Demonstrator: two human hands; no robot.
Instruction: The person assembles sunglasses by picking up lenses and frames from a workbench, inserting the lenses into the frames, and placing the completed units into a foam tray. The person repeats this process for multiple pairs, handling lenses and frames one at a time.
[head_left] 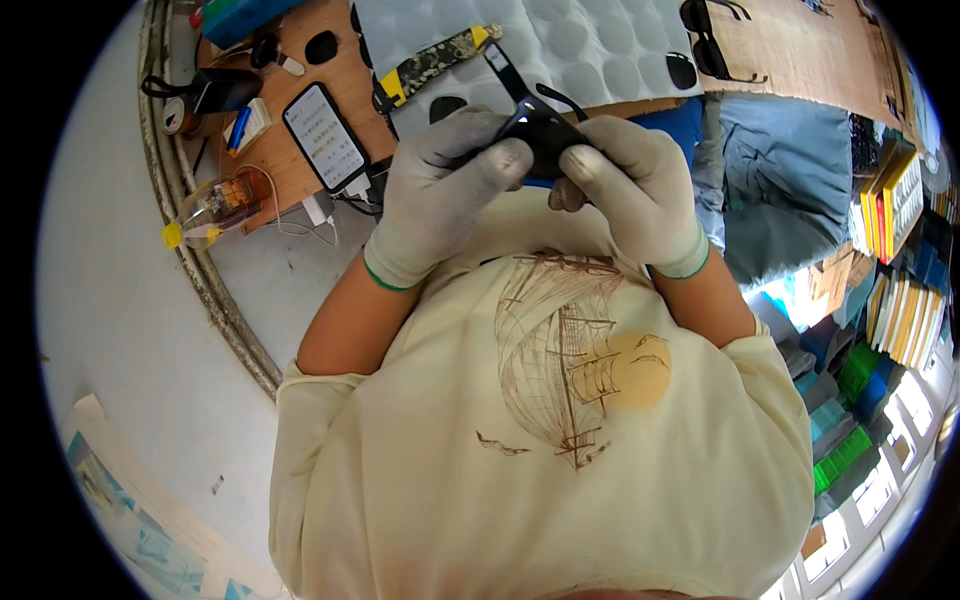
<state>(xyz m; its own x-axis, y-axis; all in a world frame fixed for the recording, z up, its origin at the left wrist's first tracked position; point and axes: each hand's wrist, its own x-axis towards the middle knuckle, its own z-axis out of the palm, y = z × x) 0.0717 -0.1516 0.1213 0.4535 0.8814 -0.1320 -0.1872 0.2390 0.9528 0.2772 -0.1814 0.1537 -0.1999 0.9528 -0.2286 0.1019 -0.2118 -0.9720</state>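
Observation:
A pair of black sunglasses (545,132) is held up in front of my chest, between both hands. My left hand (440,180), in a grey-white glove with a green-edged cuff, pinches it from the left with thumb and fingers. In a matching glove, my right hand (640,185) grips its right side, thumb pressed on the frame. One temple arm sticks up and away from me. Just beyond lies a grey sheet with round hollows (585,60), bearing a yellow-and-black tool (437,68) with a worn, speckled handle. A dark lens (447,106) shows beside my left hand.
Left on the wooden table are a lit phone (327,138) with a charging cable, a loose dark lens (321,47), a black case (222,91) and a yellow-capped bottle (218,208). More sunglasses (708,42) lie far right. Grey plastic-like sheeting (785,180) hangs nearer on the right.

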